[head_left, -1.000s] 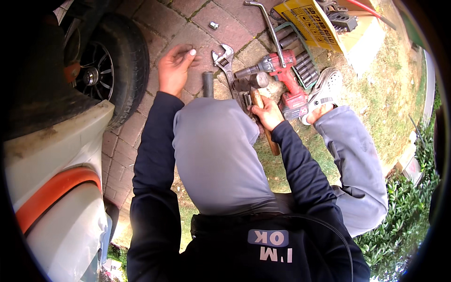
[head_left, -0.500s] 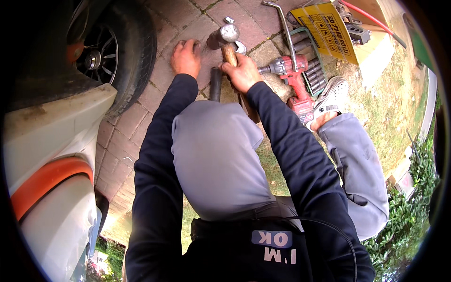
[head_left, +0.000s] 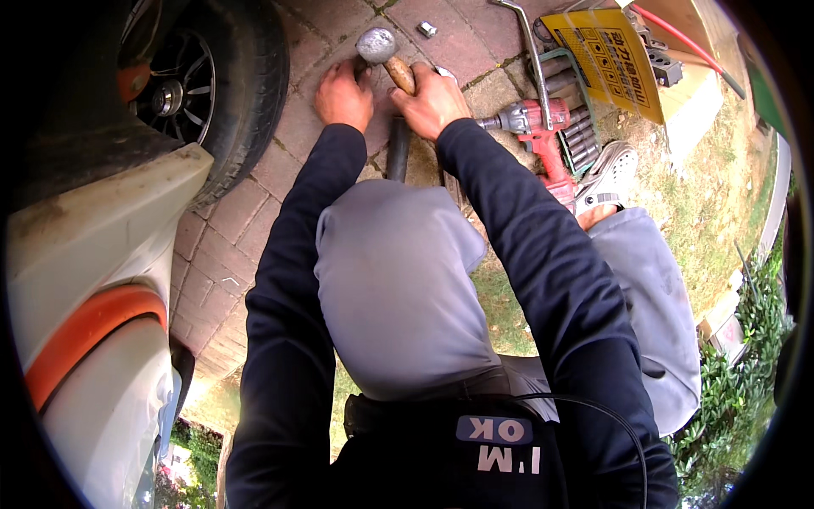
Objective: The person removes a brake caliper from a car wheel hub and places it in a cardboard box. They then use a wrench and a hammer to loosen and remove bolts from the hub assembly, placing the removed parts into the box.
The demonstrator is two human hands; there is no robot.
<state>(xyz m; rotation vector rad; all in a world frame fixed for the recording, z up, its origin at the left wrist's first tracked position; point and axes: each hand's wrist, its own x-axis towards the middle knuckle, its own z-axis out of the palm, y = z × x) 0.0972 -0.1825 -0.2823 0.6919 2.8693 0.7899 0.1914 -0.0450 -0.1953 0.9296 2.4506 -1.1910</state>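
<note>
My right hand (head_left: pixel 431 103) is closed on the wooden handle (head_left: pixel 398 73) of a hammer, whose round steel head (head_left: pixel 376 44) sits just above and right of my left hand (head_left: pixel 343 100). That left hand has curled fingers low over the paving; what they hold, if anything, is hidden. Below the hands lies a dark metal cylinder (head_left: pixel 397 153). A small metal nut (head_left: pixel 427 29) lies beyond them on the bricks. An adjustable wrench (head_left: pixel 448 73) is mostly hidden behind my right hand.
Left is a car wheel (head_left: pixel 242 102) and white bodywork (head_left: pixel 93 229). Right are a red impact wrench (head_left: pixel 553 161), a bent steel bar (head_left: pixel 534 51), a socket case (head_left: pixel 583 140), a yellow-labelled cardboard box (head_left: pixel 678 136) and my shoe (head_left: pixel 610 174). My grey-clad knee (head_left: pixel 394 280) fills the middle.
My right hand has carried the hammer forward and left, off the tools beside my knee. My left hand has moved up and curled its fingers near the paving beside it.
</note>
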